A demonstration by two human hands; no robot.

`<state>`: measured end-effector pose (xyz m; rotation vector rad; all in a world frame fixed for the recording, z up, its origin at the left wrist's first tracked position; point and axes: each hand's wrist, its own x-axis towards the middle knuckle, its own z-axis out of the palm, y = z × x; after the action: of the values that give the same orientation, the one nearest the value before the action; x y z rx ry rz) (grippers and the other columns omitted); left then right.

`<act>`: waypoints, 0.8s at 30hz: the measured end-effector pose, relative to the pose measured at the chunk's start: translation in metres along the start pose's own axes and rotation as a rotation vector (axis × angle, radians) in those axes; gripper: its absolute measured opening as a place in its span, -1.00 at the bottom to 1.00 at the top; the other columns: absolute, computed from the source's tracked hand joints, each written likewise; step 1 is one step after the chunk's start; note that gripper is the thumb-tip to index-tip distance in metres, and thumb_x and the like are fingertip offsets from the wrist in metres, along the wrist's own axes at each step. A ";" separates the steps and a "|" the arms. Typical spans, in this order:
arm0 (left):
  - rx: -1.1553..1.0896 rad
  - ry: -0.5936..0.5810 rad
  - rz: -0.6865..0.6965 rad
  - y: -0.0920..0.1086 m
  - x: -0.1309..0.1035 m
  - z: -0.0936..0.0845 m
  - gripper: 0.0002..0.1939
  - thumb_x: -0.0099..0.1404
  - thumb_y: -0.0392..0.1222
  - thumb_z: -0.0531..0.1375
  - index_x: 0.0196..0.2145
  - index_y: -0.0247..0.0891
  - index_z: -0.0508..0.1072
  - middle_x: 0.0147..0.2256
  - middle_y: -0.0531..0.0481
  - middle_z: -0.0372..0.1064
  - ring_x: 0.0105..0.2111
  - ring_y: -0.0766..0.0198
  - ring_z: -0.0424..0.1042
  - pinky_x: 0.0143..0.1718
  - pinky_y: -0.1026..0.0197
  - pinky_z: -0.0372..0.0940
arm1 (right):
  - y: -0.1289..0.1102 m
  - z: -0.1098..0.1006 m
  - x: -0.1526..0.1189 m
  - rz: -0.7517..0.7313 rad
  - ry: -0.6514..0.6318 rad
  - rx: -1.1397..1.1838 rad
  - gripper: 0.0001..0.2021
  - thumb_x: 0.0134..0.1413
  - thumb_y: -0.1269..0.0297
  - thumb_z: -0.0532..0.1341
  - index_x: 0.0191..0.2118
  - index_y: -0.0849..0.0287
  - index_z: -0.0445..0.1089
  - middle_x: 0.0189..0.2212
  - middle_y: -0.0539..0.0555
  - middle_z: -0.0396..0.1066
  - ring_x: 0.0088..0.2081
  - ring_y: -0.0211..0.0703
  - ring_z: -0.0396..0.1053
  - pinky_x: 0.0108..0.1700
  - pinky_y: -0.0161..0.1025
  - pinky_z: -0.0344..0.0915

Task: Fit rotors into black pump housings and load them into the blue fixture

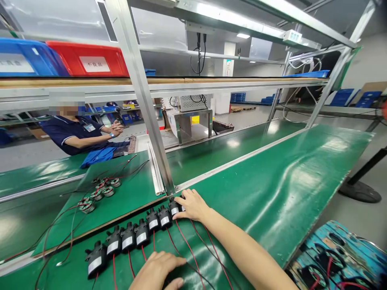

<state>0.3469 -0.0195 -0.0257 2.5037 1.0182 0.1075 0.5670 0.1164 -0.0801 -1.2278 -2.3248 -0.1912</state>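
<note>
Across the green table (256,181), the left hand (157,270) is loosely spread; the right (193,206), fingers bent at one o'clock from it, covers the row's end; its grip I cannot tell. Black units (141,234) curve round to nine: a nudge could skew neighbours, snagged red wires (114,270) drag one.

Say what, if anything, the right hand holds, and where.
The right hand spans black plastic units with white labels at the row's right end; whether it grips cannot be told.
</note>
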 end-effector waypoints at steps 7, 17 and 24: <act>-0.437 0.367 -0.230 0.001 0.030 0.003 -0.30 0.36 0.03 0.17 0.36 -0.06 0.01 0.28 -0.20 0.20 0.17 0.04 0.33 0.16 -0.02 0.28 | -0.006 -0.023 -0.019 0.146 -0.027 -0.005 -0.21 0.05 -0.47 -0.01 -0.05 0.23 0.41 -0.19 0.23 0.37 -0.15 0.08 0.31 -0.10 -0.04 0.22; -1.309 0.055 -0.209 0.107 0.155 0.019 -0.58 0.43 -0.01 0.09 0.13 -0.29 0.32 0.10 -0.24 0.42 0.02 0.11 0.49 0.11 0.05 0.35 | 0.025 -0.130 -0.052 0.540 0.111 -0.006 -0.26 -0.01 -0.42 0.16 0.01 0.15 0.44 -0.16 0.16 0.34 -0.14 -0.02 0.35 -0.07 -0.14 0.25; -1.529 -0.266 -0.207 0.196 0.153 0.041 -0.49 0.29 0.15 0.28 0.03 -0.28 0.46 -0.57 0.26 0.04 -0.68 0.53 -0.08 -0.65 0.43 0.10 | 0.094 -0.234 -0.154 0.888 0.254 -0.034 -0.37 0.11 -0.37 0.12 -0.05 0.12 0.44 -0.21 0.08 0.33 -0.17 -0.14 0.34 -0.09 -0.25 0.23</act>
<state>0.5948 -0.0546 0.0061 0.9826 0.6213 0.3238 0.7995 -0.0231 0.0365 -1.9801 -1.3968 -0.0642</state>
